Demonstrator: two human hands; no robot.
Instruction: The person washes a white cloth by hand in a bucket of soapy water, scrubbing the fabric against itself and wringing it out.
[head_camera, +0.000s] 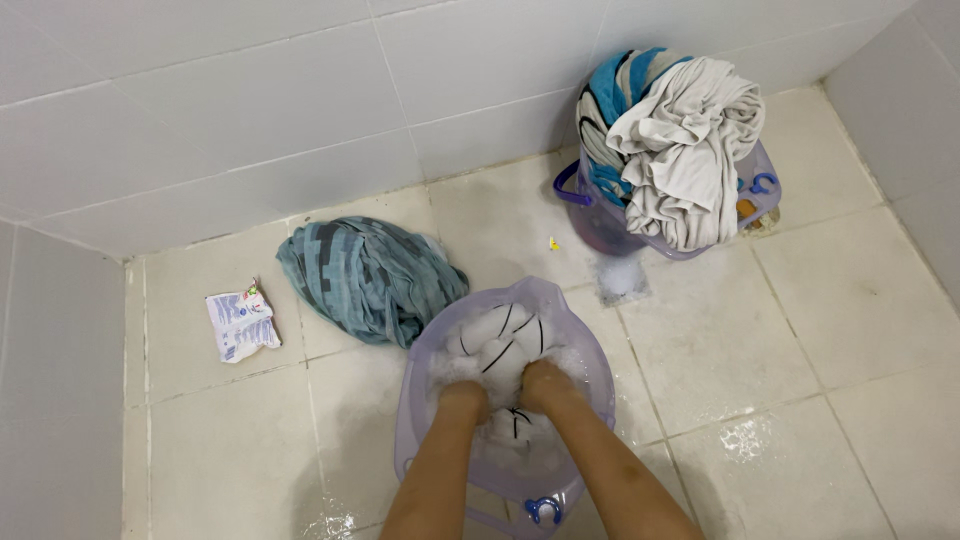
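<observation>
A pale purple plastic basin (590, 350) stands on the wet tiled floor, full of suds. In it lies a white garment with black lines (497, 345). My left hand (463, 398) and my right hand (545, 383) are both plunged into the foam, fists closed on the white garment, close together at the basin's middle. The fingers are partly hidden by suds.
A teal patterned cloth (368, 275) lies heaped on the floor left of the basin. A small detergent sachet (240, 322) lies further left. A second purple basin (600, 225) at the back holds a pile of clothes (680, 140). Foam patch (620, 275) lies beside it. Tiled walls enclose the corner.
</observation>
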